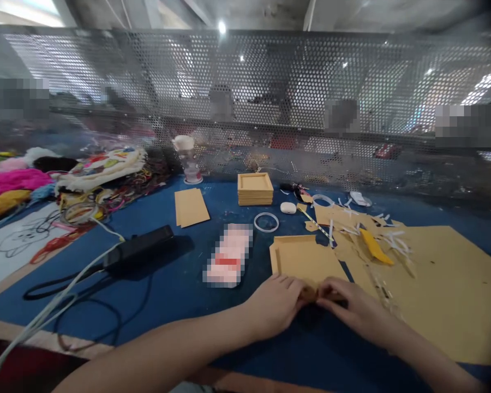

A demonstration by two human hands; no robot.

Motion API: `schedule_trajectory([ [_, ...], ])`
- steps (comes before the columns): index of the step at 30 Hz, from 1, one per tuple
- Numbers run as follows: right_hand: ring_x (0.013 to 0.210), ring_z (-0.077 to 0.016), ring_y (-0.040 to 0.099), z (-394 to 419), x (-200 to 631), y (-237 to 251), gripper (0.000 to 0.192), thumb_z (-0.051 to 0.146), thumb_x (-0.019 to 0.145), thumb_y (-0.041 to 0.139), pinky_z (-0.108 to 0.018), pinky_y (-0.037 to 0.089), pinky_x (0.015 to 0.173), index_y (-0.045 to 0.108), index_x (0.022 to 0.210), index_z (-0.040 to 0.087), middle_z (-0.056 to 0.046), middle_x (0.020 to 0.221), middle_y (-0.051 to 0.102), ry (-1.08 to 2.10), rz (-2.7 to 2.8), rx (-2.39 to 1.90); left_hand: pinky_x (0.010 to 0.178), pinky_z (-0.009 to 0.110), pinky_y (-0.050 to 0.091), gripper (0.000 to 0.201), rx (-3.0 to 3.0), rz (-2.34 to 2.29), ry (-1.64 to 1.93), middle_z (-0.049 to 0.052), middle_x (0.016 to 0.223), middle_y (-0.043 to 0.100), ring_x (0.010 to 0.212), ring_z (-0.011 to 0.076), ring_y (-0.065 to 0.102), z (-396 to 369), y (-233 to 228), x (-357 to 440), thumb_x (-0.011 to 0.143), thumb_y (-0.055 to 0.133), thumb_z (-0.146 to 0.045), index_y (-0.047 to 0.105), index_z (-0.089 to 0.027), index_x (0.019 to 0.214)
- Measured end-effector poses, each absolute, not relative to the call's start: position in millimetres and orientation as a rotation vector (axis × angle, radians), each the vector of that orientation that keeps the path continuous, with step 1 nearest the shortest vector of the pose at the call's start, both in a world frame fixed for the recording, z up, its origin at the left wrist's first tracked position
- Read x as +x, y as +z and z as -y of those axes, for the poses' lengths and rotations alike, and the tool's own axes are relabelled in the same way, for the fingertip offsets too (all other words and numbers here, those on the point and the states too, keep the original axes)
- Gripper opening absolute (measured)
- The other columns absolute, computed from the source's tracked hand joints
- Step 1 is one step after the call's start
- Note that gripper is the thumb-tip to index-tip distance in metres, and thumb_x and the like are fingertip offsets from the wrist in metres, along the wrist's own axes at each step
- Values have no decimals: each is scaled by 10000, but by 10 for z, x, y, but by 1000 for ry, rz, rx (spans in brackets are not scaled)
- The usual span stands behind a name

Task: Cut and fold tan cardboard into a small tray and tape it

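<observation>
A tan cardboard sheet with folded edges (306, 256) lies on the blue table in front of me, its left and far edges turned up into narrow rims. My left hand (276, 303) grips its near edge, fingers bent over the cardboard. Close beside it, my right hand (347, 300) pinches the same near edge between thumb and fingers. Both sets of fingertips almost meet there, and they hide part of the fold. Farther back stands a stack of folded cardboard frames (255, 191), and left of it lie flat cardboard pieces (191, 207).
A large cardboard sheet (450, 284) with paper scraps covers the right side. Nearby are a clear ring (266, 222), a white case (288, 207) and a pink blurred object (229, 256). A black power strip (139, 248), cables and coloured yarn (16, 183) lie left. A perforated metal screen (245, 82) stands behind.
</observation>
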State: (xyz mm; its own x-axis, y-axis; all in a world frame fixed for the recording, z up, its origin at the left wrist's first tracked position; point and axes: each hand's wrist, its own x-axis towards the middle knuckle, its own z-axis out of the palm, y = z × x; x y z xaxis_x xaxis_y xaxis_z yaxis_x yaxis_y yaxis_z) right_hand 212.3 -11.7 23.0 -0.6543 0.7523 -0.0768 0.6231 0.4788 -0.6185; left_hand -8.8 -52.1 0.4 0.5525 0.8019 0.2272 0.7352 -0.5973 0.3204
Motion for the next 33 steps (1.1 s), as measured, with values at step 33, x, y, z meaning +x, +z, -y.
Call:
schedule_trajectory([
  [33,1196,-268,521,-18,2375,378,603,387,783,691,-415,431,999,477,1327,242,-115,1264,584,536,2638,-687,605,264,450,272,2764,-1406,604,27,776,672,695,189,652,583,44,-209,893,533,-465,552,-195,913],
])
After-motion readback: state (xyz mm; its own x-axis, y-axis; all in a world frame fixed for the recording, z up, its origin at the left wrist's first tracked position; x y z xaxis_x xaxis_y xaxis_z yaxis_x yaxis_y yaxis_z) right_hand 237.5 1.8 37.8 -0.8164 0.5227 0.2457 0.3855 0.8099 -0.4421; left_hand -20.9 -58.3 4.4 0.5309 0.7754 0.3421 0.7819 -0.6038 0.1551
